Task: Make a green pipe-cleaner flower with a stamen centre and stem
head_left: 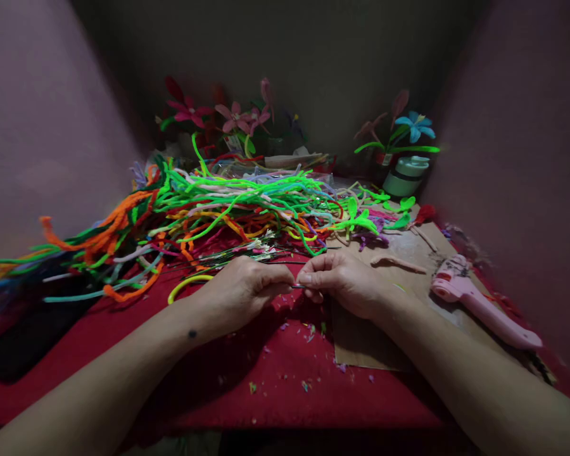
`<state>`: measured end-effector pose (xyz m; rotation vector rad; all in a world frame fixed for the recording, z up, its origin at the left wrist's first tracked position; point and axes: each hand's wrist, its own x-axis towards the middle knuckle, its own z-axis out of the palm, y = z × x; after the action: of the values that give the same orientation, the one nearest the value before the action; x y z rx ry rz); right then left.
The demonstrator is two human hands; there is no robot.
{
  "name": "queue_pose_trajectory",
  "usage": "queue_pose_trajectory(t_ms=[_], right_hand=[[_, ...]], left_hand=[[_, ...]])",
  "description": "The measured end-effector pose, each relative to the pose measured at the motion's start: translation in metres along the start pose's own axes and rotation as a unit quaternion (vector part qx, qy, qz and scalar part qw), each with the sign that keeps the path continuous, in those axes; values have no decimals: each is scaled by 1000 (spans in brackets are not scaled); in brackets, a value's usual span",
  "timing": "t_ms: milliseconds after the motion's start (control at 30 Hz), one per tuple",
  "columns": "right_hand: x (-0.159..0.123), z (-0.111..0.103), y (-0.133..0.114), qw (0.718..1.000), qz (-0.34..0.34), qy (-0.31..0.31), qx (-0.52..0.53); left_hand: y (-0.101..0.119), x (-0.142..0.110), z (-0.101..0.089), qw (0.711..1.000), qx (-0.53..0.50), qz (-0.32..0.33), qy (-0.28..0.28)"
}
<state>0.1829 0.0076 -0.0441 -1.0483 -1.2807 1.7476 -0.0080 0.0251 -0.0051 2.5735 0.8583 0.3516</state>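
Note:
My left hand (249,288) and my right hand (339,278) meet over the middle of the table, thumbs and forefingers pinched. Between their fingertips shows a short bit of a thin wire-like piece (298,287); the fingers cover the rest of it. Just behind my left hand lies a bunch of thin stems with white tips (254,247). A yellow pipe cleaner (183,286) curves beside my left wrist. Under my right hand and forearm is a flat cardboard sheet (368,345).
A heap of colourful pipe cleaners (237,196) spreads across the back and left. A pink glue gun (479,301) lies on the right. Behind stand pipe-cleaner flowers (235,118), a blue flower (415,126) and a pale green jar (406,177). Fuzz scraps dot the red cloth (266,405).

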Motion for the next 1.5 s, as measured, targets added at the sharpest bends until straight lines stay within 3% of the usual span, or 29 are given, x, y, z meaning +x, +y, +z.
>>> queue_pose_trajectory(t_ms=[633,867,1300,1500], right_hand=[[3,-5,3,1000,-7,18,-6],[1,-3,0,995,-59,28,-75],[-3,8,-10,978,-30,116,-171],[-6,15,-13,965,-48,123,-228]], left_hand=[[0,2,-1,999,-1,-48,14],[-3,2,1,998,-15,-47,25],[1,4,2,997,-24,-76,0],[3,3,16,999,-16,-21,29]])
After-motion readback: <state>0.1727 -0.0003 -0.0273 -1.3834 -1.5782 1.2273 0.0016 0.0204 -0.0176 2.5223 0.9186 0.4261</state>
